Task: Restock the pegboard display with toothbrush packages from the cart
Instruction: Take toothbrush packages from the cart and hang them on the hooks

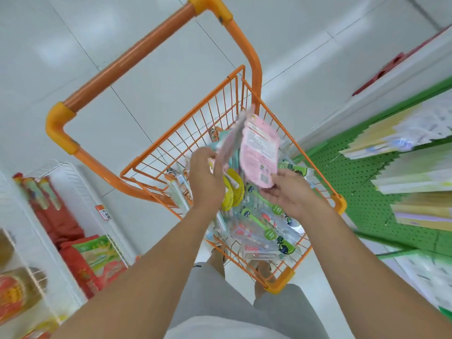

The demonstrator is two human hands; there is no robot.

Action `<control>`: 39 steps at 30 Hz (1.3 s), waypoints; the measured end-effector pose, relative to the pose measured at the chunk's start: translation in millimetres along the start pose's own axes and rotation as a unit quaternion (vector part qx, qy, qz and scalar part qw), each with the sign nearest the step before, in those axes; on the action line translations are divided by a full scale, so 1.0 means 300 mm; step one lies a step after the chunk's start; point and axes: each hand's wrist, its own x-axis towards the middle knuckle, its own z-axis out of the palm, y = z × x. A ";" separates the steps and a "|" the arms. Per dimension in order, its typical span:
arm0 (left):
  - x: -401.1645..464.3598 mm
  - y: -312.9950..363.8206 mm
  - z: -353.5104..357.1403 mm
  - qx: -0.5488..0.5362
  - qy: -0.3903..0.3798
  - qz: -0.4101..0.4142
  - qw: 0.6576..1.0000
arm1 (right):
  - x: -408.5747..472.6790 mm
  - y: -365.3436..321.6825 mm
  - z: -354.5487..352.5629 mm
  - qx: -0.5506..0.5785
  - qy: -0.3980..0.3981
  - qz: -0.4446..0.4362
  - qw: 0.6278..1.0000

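Both my hands are raised over the orange wire cart (186,133). My left hand (206,177) grips a bunch of pink and teal toothbrush packages (226,143) by their lower end. My right hand (289,192) holds the bottom of one pink package (259,152), its printed back facing me. Below them the basket holds several clear packages with green toothbrushes (264,221) and yellow round labels (233,192). The green pegboard (342,172) runs along the right, with blurred rows of hanging packages (403,133).
The cart's orange handle (137,57) rises ahead of me. A white wire rack (73,182) with red and green bags (95,260) stands at the left. My legs and sandalled feet show under the basket on a white tiled floor.
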 end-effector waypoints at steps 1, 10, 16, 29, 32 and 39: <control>-0.035 0.006 -0.018 0.027 -0.050 0.069 0.996 | -0.029 0.016 -0.038 0.027 -0.017 0.035 0.999; -0.175 -0.063 -0.036 0.275 -0.347 0.171 0.880 | -0.171 0.036 -0.217 -0.248 0.038 0.059 0.966; -0.153 0.004 0.016 0.172 -0.257 0.002 0.951 | -0.065 0.034 -0.170 -0.406 0.150 -0.114 0.894; -0.097 -0.018 0.072 0.210 -0.223 -0.155 0.939 | -0.098 0.061 -0.142 -0.321 0.225 -0.238 0.889; -0.099 -0.015 0.045 0.225 -0.220 -0.160 0.936 | -0.188 0.034 -0.135 -0.429 0.259 -0.316 0.806; -0.135 -0.027 -0.013 0.075 -0.249 -0.230 0.938 | -0.044 0.121 -0.102 -0.506 0.082 -0.249 0.822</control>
